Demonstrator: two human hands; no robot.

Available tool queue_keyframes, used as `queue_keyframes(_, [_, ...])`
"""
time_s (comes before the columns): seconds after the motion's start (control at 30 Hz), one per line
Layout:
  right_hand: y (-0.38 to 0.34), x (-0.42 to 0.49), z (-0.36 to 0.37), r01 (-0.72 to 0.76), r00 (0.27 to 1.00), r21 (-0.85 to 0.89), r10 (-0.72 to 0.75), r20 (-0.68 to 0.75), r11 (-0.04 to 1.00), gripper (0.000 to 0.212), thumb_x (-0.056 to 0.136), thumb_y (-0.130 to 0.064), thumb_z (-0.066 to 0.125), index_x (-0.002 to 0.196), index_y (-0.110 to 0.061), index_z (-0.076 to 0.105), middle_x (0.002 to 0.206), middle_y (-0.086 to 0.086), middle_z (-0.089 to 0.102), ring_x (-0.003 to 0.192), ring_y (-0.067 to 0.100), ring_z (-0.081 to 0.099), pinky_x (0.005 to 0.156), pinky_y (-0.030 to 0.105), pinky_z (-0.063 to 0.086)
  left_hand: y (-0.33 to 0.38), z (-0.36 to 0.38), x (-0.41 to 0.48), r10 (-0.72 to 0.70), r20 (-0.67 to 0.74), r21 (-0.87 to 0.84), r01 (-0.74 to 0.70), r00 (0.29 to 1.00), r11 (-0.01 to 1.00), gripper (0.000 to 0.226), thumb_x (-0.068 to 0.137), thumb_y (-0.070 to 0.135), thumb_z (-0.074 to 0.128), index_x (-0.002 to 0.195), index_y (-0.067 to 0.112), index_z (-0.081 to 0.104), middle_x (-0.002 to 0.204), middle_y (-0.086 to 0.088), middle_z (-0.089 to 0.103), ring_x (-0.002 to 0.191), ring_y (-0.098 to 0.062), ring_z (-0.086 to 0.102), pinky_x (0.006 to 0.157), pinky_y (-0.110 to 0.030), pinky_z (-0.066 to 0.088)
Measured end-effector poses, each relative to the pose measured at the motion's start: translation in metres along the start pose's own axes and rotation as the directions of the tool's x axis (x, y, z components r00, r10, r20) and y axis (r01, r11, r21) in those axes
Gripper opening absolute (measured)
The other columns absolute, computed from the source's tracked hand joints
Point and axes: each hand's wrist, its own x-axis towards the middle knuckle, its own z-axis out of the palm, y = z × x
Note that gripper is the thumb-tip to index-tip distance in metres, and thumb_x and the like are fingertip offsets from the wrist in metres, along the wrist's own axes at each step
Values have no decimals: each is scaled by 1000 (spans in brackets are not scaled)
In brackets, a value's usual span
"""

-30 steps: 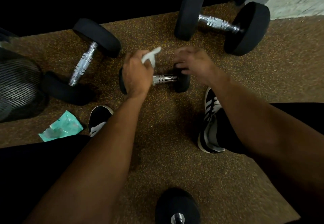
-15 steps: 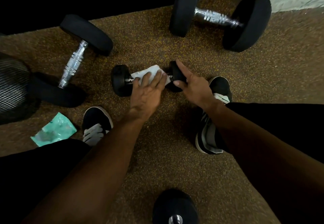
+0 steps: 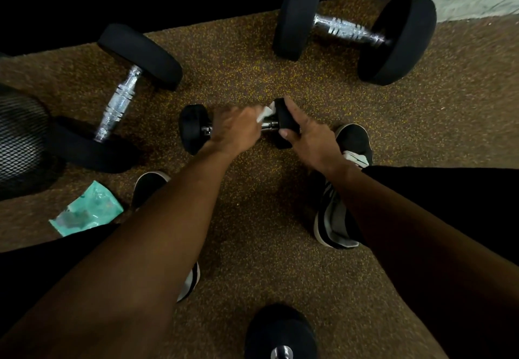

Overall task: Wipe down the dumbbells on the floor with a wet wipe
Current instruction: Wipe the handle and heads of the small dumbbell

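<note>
A small black dumbbell (image 3: 191,128) with a chrome handle lies on the speckled floor in the middle. My left hand (image 3: 236,129) is closed over its handle with a white wet wipe (image 3: 266,112) sticking out past the fingers toward the right head. My right hand (image 3: 309,133) grips the dumbbell's right head, thumb on the near side. A mid-size dumbbell (image 3: 120,103) lies at the left, a large dumbbell (image 3: 348,31) at the top right, and another dumbbell's black end (image 3: 280,333) shows at the bottom edge.
A teal wet-wipe packet (image 3: 87,212) lies on the floor at the left, near my left shoe (image 3: 148,187). My right shoe (image 3: 339,198) is beside the small dumbbell. A black mesh object (image 3: 19,133) sits at the far left. Dark equipment runs along the top.
My left hand came down with the wipe onto the small dumbbell's handle and has slid right along it. My right hand moved from hovering to gripping the right head.
</note>
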Motion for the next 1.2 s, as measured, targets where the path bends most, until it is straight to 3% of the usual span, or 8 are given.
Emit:
queue_keyframes(0.13, [3,2,-4,1,999,-13,-1,35,1000,69,97,-41,53,154,-40,14,147,5,49,121,33,56,105,40,41,-2,9,-14,145,-36,-8,-145,989,989,32,94,12,53,123,22,60,115,-4,70,101,-29,64,82,-39,45])
queue_keyframes(0.3, [-2,0,-1,10,1000,-4,-10,19,1000,67,98,-36,50,154,-36,13,148,6,48,120,32,57,104,42,41,-24,-2,-2,-24,103,59,18,994,998,31,99,18,52,127,25,59,104,-7,69,89,-29,65,70,-33,43])
queue_keyframes(0.47, [0,3,-4,-8,999,-53,11,52,999,67,99,-40,48,154,-38,10,146,8,50,118,35,57,101,43,42,-2,11,-14,182,-18,6,-182,983,983,43,92,11,52,132,27,57,126,0,66,115,-26,58,97,-44,42])
queue_keyframes(0.6, [1,6,-7,-37,996,-16,39,79,999,67,98,-42,49,152,-44,10,142,7,54,119,33,57,100,39,42,-17,10,-15,2,-23,49,-1,1000,999,45,95,13,49,138,25,54,129,-4,66,116,-31,58,99,-43,43])
queue_keyframes(0.77, [5,18,-14,-94,988,48,87,125,994,59,99,-42,47,150,-49,19,145,8,50,122,32,55,97,36,43,7,25,-38,144,-38,245,-131,989,961,56,94,23,46,150,26,39,155,3,41,135,-33,40,106,-53,33])
queue_keyframes(0.9, [6,19,-14,-93,990,54,87,115,994,58,98,-40,49,149,-47,24,145,6,50,127,29,51,102,36,41,-3,17,-37,-26,-46,263,38,999,964,56,96,27,47,150,26,33,153,-1,41,132,-37,39,104,-53,36])
queue_keyframes(1.03, [4,20,-13,-87,989,22,84,125,996,59,99,-40,48,150,-45,22,149,7,46,131,32,47,105,40,38,16,20,-46,144,-26,338,-126,989,933,57,94,27,40,151,22,37,154,-2,40,132,-37,41,102,-54,36])
queue_keyframes(1.2, [3,17,-14,-86,990,53,80,113,995,58,99,-40,47,150,-46,21,150,8,45,132,32,46,109,42,36,14,28,-66,-70,-26,265,74,997,961,66,95,34,48,155,33,22,163,-3,23,128,-37,38,93,-50,36])
